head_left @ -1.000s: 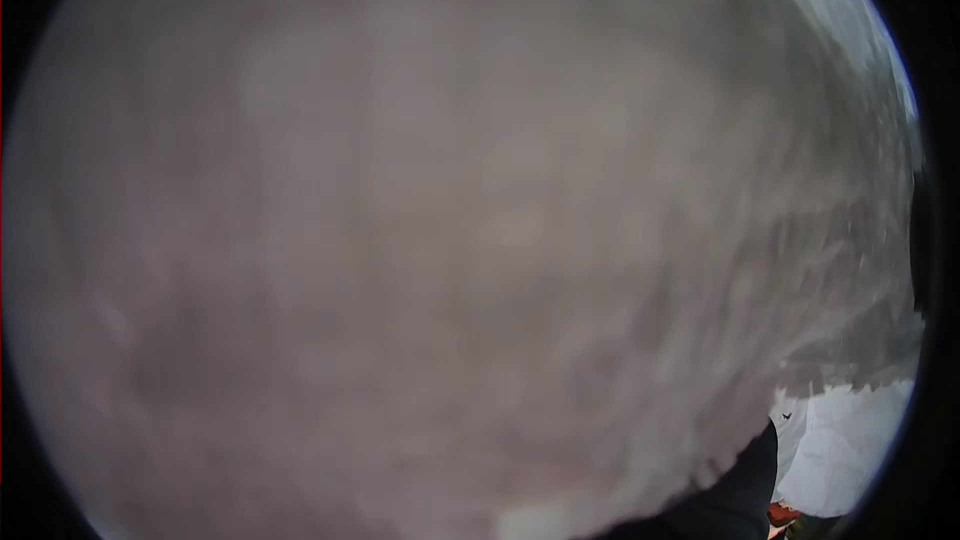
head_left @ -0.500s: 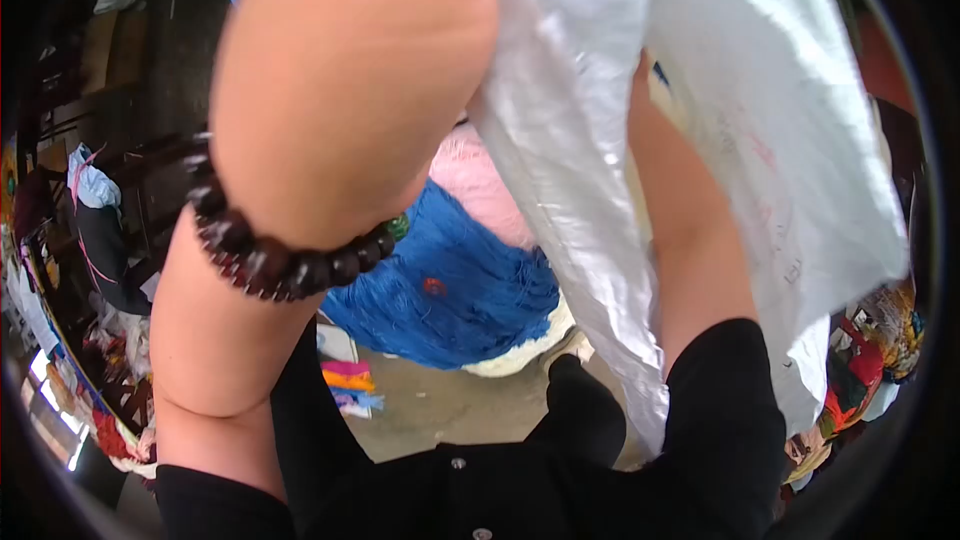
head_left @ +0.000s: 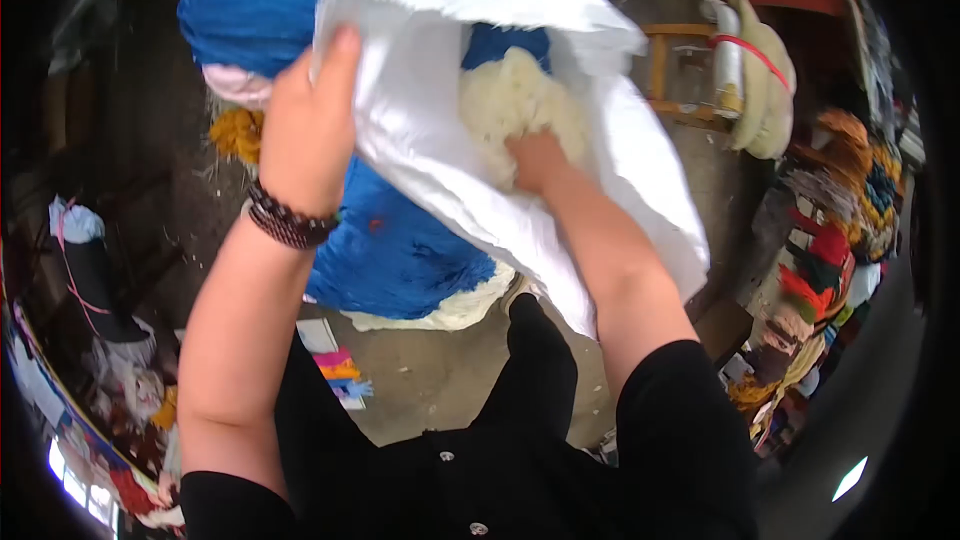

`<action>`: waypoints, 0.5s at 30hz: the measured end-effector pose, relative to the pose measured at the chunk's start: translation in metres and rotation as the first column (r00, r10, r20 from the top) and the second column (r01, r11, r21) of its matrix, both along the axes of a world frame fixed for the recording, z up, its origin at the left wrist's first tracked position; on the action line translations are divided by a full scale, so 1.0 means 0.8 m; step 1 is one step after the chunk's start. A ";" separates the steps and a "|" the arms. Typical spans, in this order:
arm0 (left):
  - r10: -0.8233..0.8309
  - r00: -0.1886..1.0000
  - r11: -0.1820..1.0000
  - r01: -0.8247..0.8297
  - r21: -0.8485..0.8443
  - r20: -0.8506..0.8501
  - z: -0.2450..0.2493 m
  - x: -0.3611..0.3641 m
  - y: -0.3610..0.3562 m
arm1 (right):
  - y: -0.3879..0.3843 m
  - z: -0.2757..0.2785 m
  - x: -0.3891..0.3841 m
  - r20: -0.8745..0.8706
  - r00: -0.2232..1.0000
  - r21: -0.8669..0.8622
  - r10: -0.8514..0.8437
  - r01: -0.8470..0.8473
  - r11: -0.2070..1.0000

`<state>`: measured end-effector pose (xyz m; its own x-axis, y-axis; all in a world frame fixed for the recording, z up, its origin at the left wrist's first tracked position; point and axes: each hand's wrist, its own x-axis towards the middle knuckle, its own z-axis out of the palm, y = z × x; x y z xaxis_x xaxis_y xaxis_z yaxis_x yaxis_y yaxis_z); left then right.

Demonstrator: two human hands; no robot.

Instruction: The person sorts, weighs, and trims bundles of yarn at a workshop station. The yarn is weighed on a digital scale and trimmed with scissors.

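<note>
A large white sack (head_left: 430, 155) hangs with its mouth open toward me. My left hand (head_left: 315, 115) grips the sack's left rim, thumb up, with a dark beaded bracelet on the wrist. Inside the sack lies a cream fibre bundle (head_left: 510, 105), with something blue behind it. My right hand (head_left: 537, 158) reaches in and presses against the bundle; its fingers are partly sunk in or hidden by the fibres, so its hold is unclear. Below the sack sits a blue yarn bundle (head_left: 400, 250) on cream material (head_left: 450, 310).
Another blue bundle (head_left: 245, 5) lies at the upper left, above pink and mustard yarn (head_left: 237, 133). A wooden frame (head_left: 660, 70) and a cream roll tied in red (head_left: 768, 80) are at the upper right. Colourful yarn piles (head_left: 825, 240) line the right side.
The sack has swung so its mouth and contents now show. Both arms have moved lower in view, and my right hand, hidden before, is visible inside on the cream bundle.
</note>
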<state>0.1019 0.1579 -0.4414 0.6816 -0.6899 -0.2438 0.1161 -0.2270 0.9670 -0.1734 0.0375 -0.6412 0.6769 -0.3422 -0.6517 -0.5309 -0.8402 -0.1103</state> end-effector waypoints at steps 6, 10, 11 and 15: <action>-0.324 0.925 0.945 0.305 0.119 0.198 0.042 -0.041 0.026 | 0.038 0.168 -0.027 0.096 0.976 0.146 -0.195 0.180 0.973; -0.412 0.878 0.904 0.363 0.224 0.241 0.078 -0.049 0.037 | 0.064 0.272 -0.059 0.249 0.853 0.204 -0.459 0.417 0.885; -0.414 0.871 0.902 0.355 0.246 0.263 0.087 -0.048 0.042 | 0.069 0.313 -0.057 0.232 0.816 0.255 -0.530 0.475 0.842; -0.485 0.791 0.849 0.326 0.415 0.372 0.114 -0.055 0.073 | 0.096 0.383 -0.090 0.369 0.605 0.352 -0.705 0.611 0.709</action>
<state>0.0583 0.2162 -0.3499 0.4404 -0.8664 -0.2354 -0.4820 -0.4494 0.7522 -0.2455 0.1139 -0.3349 0.5330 -0.7282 -0.4309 -0.7784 -0.2225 -0.5870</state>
